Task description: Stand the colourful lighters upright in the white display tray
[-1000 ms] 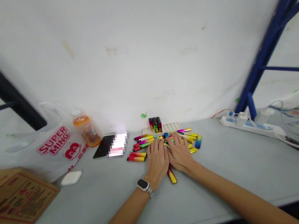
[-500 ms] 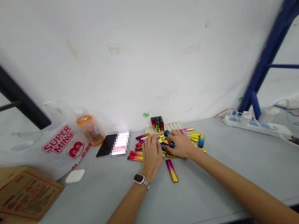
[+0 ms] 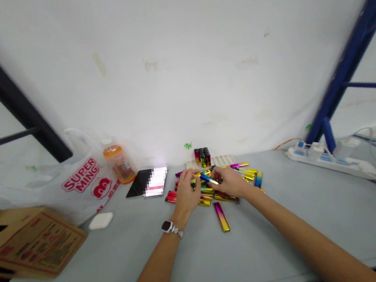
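A pile of slim, shiny, lighter-shaped sticks in red, yellow, pink and blue spreads under both hands. My right hand (image 3: 230,181) pinches a blue stick (image 3: 208,178) with a pale end, tilted over the pile. Left of it, my left hand (image 3: 188,194) is over the pile, its thumb apart from the curved fingers; I see nothing held in it. Nearer me lies a single pink-to-yellow stick (image 3: 222,217). Behind the pile, several dark-topped sticks (image 3: 205,157) stand upright in a white tray with holes (image 3: 225,159).
On the left are a cardboard box (image 3: 38,241), a white plastic bag (image 3: 77,192), an orange drink bottle (image 3: 119,163), a white case (image 3: 101,221) and a dark tablet (image 3: 139,183). A power strip (image 3: 329,160) with cables runs along the right. The wall (image 3: 178,68) rises behind.
My right hand has lifted the blue stick into clearer sight above the pile. My left thumb has spread from its fingers. The whole view has shifted slightly.
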A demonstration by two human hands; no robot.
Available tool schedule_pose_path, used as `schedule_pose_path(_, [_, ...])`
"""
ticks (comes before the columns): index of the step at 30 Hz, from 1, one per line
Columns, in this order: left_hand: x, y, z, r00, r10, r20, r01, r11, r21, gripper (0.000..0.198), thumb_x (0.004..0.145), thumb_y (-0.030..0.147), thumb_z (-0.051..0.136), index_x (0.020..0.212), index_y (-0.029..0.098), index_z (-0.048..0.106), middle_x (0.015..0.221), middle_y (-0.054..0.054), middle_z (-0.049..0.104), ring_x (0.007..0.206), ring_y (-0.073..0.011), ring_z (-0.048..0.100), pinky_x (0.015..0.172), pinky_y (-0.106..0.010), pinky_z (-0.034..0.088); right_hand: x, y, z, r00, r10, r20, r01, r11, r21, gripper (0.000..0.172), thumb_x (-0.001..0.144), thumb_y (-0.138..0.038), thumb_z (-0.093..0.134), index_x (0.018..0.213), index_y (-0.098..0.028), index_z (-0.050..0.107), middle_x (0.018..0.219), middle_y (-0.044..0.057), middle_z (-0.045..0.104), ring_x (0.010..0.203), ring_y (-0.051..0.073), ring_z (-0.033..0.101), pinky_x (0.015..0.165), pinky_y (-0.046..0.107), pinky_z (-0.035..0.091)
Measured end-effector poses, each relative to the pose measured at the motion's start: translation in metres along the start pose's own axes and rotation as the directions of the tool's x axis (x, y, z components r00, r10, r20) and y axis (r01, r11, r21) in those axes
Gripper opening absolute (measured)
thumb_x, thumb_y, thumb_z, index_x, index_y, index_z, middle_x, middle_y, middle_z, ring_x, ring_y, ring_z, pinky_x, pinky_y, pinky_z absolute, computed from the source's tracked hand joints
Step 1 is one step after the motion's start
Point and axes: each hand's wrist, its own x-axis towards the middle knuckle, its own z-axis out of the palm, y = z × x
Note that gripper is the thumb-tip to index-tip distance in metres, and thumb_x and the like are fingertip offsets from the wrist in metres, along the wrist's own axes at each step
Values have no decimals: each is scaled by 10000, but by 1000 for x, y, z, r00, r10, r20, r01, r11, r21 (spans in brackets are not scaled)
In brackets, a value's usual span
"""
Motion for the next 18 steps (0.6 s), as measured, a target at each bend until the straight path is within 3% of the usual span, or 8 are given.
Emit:
schedule_pose_path(4, [-3, 4, 15, 980, -190, 62, 199, 895, -399, 304, 868, 368, 602, 1076, 145, 608, 1026, -90, 678, 931, -197, 652, 854, -348, 530, -4, -9, 13, 994, 31, -102, 5, 942, 334, 179, 861, -379, 586, 906, -209, 553, 620, -47, 580, 562, 135, 516, 545, 234, 359])
schedule_pose_path(6, [-5, 7, 23, 970, -219, 109, 244, 824, -511, 314, 857, 393, 617, 1034, 133, 628, 990, -90, 692, 929, -203, 658, 861, -345, 530, -8, -16, 22, 990, 66, -128, 0, 888, 460, 208, 885, -418, 555, 918, -214, 529, 602, -51, 566, 553, 136, 519, 539, 232, 374])
schedule_pose_path(9, [-6, 12, 29, 970, -222, 102, 240, 790, -564, 313, 844, 418, 635, 986, 139, 633, 978, -88, 697, 917, -201, 659, 853, -338, 533, -15, -23, 30, 983, 90, -157, 7, 849, 528, 204, 896, -420, 542, 916, -219, 513, 616, -45, 567, 559, 138, 532, 545, 237, 399])
schedule_pose_path(13, [-4, 20, 24, 981, -189, 35, 168, 757, -632, 297, 895, 449, 561, 1013, 176, 547, 938, -66, 688, 883, -166, 652, 840, -308, 528, -24, -19, 24, 966, 72, -248, 74, 844, 532, 188, 877, -382, 584, 926, -209, 532, 741, 1, 630, 670, 155, 596, 645, 266, 463])
schedule_pose_path(15, [-4, 23, 22, 981, -186, 46, 170, 733, -659, 286, 911, 461, 532, 1008, 196, 488, 826, -15, 656, 728, -124, 631, 726, -259, 526, -26, -13, 20, 942, 118, -315, 67, 852, 519, 184, 885, -383, 573, 896, -200, 549, 762, 17, 641, 691, 160, 601, 674, 277, 470])
schedule_pose_path(18, [-7, 26, 22, 969, -212, 130, 244, 713, -657, 287, 900, 475, 544, 976, 212, 458, 654, 73, 520, 470, -64, 456, 493, -186, 410, -25, -5, 21, 925, 200, -324, -4, 857, 516, 243, 910, -412, 525, 795, -199, 544, 652, 2, 598, 597, 148, 552, 602, 266, 440])
